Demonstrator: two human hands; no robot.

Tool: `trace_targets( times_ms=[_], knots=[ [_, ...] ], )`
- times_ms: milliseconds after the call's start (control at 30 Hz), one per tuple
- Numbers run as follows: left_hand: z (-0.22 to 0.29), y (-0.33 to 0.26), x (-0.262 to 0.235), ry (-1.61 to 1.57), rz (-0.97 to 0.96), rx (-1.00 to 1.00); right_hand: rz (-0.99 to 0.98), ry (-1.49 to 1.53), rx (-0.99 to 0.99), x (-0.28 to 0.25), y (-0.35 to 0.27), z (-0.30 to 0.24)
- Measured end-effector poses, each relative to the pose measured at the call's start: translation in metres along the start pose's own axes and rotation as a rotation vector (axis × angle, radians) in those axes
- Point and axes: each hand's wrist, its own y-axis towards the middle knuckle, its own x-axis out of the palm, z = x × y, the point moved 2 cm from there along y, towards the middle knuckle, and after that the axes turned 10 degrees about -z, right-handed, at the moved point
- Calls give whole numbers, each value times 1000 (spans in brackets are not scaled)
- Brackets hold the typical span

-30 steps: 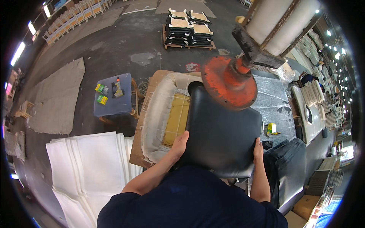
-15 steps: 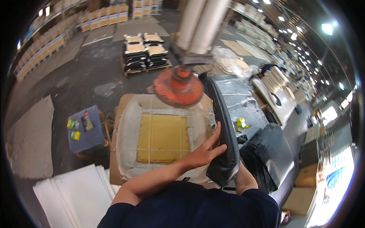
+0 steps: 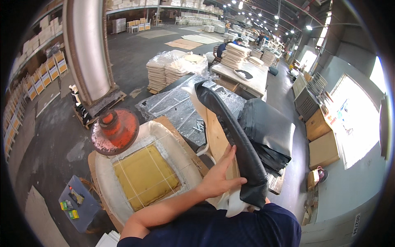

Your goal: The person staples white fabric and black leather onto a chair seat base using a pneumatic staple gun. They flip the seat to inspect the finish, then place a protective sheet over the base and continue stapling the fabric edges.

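A black padded seat panel [image 3: 247,164] stands on edge before my chest, its pale wooden back [image 3: 214,131] facing left. White padding [image 3: 231,204] hangs out at its lower end. My left hand [image 3: 222,178] holds the panel's near part, fingers against the back and thumb against the black cover. My right hand is hidden behind the lower end; only a bit of that arm shows. Left of the panel lies a form with a pale cloth-covered rim [image 3: 108,181] around a yellow pad [image 3: 146,175] crossed by strings. A red round press head [image 3: 114,132] hangs over its far left corner.
A plastic-covered table [image 3: 177,105] stands beyond the form. Right of the panel is a stack of black sheets [image 3: 267,131]. A metal column [image 3: 88,49] rises at the far left. A blue-grey stool [image 3: 80,203] holds small tools and boxes. Seat boards pile on a farther table [image 3: 242,76].
My view has swung to the right, so the form and press head now sit farther left. The panel has turned, showing its wooden back and white padding. My left hand stays on it.
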Motion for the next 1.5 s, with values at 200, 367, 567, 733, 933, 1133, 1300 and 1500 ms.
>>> trace_targets(
  times_ms=[200,367,567,733,933,1133,1300,1500],
  knots=[
    [-16,-19,-57,-37,125,-51,-49,48,4,8,20,0],
    [-26,-42,-66,-148,184,-94,-84,133,-38,-24,30,-7],
    [-42,-152,-129,-324,541,-300,372,-114,-86,15,47,-33],
    [-72,-239,-141,-521,705,-577,429,-405,-371,7,29,-77],
    [-85,-308,-132,-512,620,-989,460,-736,-370,43,40,-83],
    [-136,-233,-175,399,870,-1036,631,-1006,-341,51,41,-88],
    [-163,-177,-260,902,843,-1291,614,-1031,-376,66,41,-96],
    [-196,-146,-330,713,594,-1402,624,-989,-368,60,43,-97]
  ],
)
